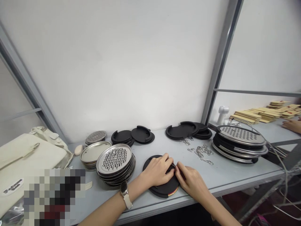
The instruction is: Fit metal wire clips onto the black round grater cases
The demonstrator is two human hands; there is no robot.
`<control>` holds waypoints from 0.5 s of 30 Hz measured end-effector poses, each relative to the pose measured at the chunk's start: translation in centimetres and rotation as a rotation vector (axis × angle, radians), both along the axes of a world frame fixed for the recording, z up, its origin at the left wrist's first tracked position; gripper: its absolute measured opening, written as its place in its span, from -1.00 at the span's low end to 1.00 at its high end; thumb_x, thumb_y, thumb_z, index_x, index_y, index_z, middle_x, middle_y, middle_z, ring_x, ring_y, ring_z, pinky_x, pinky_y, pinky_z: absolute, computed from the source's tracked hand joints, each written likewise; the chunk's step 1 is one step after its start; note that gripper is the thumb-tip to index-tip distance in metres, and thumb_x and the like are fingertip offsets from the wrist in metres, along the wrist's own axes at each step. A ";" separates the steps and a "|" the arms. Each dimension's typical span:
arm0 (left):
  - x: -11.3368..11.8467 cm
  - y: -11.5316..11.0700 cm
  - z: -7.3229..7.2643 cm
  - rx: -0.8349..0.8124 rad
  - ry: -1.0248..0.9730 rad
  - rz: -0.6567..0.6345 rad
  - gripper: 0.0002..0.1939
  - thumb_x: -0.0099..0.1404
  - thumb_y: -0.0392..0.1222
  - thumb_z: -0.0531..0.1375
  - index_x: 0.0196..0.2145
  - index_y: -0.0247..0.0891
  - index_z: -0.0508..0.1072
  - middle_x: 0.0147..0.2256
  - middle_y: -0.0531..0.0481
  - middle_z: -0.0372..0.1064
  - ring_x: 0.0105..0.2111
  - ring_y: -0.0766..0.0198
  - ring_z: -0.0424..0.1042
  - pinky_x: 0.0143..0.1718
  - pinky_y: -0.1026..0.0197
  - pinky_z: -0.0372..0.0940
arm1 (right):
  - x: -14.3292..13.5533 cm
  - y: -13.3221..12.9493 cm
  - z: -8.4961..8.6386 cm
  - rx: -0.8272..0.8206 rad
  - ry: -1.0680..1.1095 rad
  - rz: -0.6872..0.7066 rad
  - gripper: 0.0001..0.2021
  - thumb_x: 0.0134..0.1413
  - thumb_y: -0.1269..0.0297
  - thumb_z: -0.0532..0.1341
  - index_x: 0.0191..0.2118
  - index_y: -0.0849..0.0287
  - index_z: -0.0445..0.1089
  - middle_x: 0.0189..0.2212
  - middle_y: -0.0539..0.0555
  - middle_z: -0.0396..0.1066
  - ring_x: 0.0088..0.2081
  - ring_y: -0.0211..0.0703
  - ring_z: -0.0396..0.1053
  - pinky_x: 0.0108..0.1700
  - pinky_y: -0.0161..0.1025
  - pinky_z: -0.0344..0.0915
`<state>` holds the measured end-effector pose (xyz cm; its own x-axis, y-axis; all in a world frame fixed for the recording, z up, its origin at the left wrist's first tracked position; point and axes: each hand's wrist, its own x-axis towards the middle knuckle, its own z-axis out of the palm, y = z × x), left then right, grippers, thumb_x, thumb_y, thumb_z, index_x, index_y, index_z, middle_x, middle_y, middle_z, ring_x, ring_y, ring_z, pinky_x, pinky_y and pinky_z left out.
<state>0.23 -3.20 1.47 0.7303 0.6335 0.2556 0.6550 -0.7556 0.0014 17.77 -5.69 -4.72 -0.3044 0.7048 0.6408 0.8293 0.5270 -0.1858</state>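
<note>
Closest to my view, my two forearms are reaching in from below, the left one wearing a watch (124, 187). Left of the grip, a pale bag (35, 153) is lying well apart, and nearer, stacked metal grater discs (115, 159) are standing beside a stack of shallow metal discs (95, 152). Black round holders (141, 135) are resting beyond my hands. Centrally, my left hand (155, 171) is bending its fingers over a black disc (164, 189) on the table (221, 179); my right hand (193, 181) is bringing its fingertips to a small dark part (173, 164) at the disc's right side. I cannot tell whether either hand is pinching that part. Beyond and right of the grip, loose metal clips (202, 151) are lying scattered; farther right, a mixed stack of black and metal discs (242, 136) is standing, and another person's hand (293, 125) is resting near wooden pieces (268, 113).
</note>
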 end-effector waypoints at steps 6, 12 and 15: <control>0.0 0.1 0.0 0.001 -0.004 -0.002 -0.85 0.36 -0.09 0.00 -0.21 -0.20 0.21 -0.21 -0.01 0.27 -0.30 0.22 0.40 -0.37 0.21 0.27 | 0.0 -0.1 0.0 0.019 0.000 0.010 -0.80 0.30 0.31 -0.08 -0.34 0.16 0.19 -0.66 -0.05 0.27 -0.63 -0.24 0.26 -0.54 -0.31 0.07; -0.1 0.2 -0.1 0.035 -0.007 -0.016 -0.84 0.37 -0.06 -0.01 -0.24 -0.20 0.21 -0.22 0.01 0.27 -0.32 0.23 0.40 -0.41 0.21 0.26 | 0.1 -0.1 -0.2 0.046 -0.003 0.011 -0.79 0.30 0.32 -0.08 -0.36 0.15 0.17 -0.65 -0.05 0.25 -0.62 -0.24 0.25 -0.50 -0.31 0.08; -0.1 0.1 -0.1 0.041 -0.004 -0.018 -0.84 0.36 -0.07 0.00 -0.24 -0.21 0.22 -0.23 0.01 0.27 -0.33 0.24 0.40 -0.41 0.21 0.26 | 0.1 -0.1 -0.3 0.054 -0.021 0.003 -0.79 0.30 0.32 -0.09 -0.35 0.16 0.19 -0.65 -0.05 0.26 -0.62 -0.24 0.26 -0.50 -0.30 0.08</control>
<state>0.13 -3.09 1.33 0.7403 0.6093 0.2839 0.6413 -0.7668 -0.0267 17.82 -5.75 -5.00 -0.3207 0.6683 0.6712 0.8310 0.5386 -0.1393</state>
